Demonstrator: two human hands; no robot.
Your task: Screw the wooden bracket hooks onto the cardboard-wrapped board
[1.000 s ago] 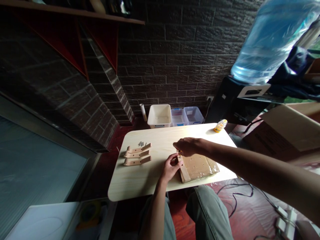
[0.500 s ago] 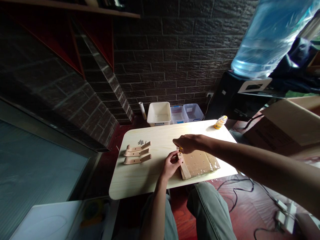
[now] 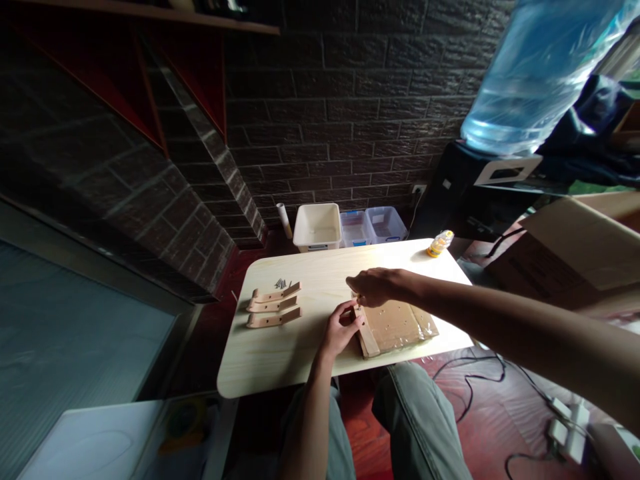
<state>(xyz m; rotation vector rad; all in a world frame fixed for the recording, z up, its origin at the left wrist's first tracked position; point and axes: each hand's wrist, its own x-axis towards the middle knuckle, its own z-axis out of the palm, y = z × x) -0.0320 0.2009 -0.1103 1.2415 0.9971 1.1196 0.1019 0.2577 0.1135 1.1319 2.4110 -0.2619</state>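
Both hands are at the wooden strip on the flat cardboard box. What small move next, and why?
Probably a gentle twist of the right hand, with the left hand bracing the wooden strip: the right fist is closed over the strip's far end and the left fingers rest beside it. What the fist grips is mostly hidden.

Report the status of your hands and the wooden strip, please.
Left hand: fingers on wooden strip, at edge of cardboard box. Right hand: fisted over far end, blocking view of its grip. Three wooden pieces well left.

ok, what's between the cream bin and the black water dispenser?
Two clear plastic tubs side by side, then a cord from the wall outlet; head view.
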